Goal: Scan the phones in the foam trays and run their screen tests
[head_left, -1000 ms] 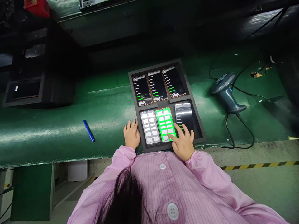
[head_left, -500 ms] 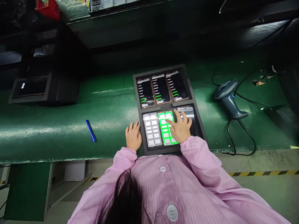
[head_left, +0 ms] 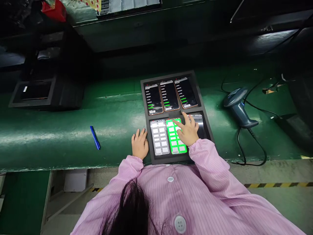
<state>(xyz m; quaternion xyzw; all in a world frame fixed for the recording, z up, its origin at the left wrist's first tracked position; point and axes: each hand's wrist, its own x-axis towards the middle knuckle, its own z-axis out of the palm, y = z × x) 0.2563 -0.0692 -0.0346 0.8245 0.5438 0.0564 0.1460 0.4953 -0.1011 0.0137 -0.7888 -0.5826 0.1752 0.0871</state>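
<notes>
A black tray (head_left: 204, 125) holds several smartphones in two rows. My right hand (head_left: 188, 131) is over the near row, fingers spread, its index fingertip at the upper part of the middle smartphone (head_left: 174, 143), whose screen is green with pale blocks. Left of that lies a smartphone with a grey and white screen (head_left: 159, 137). The right smartphone (head_left: 199, 121) is partly hidden by my right hand. Three phones in the far row, one of them the middle phone (head_left: 169, 95), show dark screens with lines of text. My left hand (head_left: 140, 144) rests open on the table beside the tray's left edge.
On the green table (head_left: 117, 130) lie a blue pen (head_left: 95, 137) to the left and a barcode scanner (head_left: 239, 106) with a looped cable to the right. A dark box-like device (head_left: 49, 94) stands at the far left. Behind it is a red container (head_left: 55, 11).
My right index fingertip has moved up the green screen towards its top edge. The view has shifted slightly. My left hand stays beside the tray.
</notes>
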